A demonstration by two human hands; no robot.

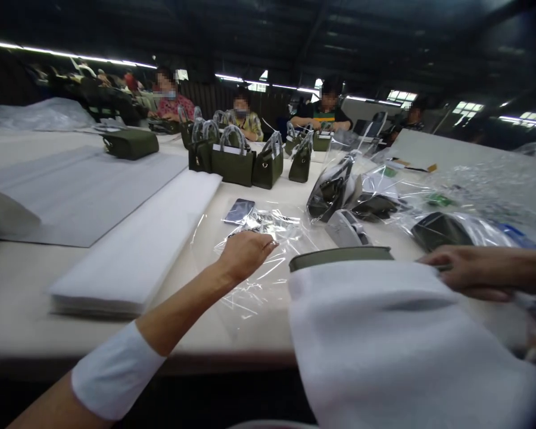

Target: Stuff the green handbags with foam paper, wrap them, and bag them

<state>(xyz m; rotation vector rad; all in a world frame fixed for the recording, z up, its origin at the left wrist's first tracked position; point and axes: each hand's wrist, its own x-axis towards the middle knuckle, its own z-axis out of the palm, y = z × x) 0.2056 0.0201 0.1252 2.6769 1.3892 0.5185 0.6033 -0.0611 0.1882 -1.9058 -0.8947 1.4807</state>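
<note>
- The left hand point(245, 253) is resting palm down, fingers loosely together, on a clear crinkled plastic bag point(259, 262), pinning it flat to the desk point(22, 310).
- The right hand point(467, 271) is pinching the top edge of a white fabric dust cover point(384, 339), holding it closed over an olive-green leather handbag point(339, 257).
- The pale desk is carrying stacked white wrapping sheets point(138, 244), a dark phone point(239, 211) and more green handbags point(232, 161).
- Other people are sitting opposite in a dim hall.
</note>
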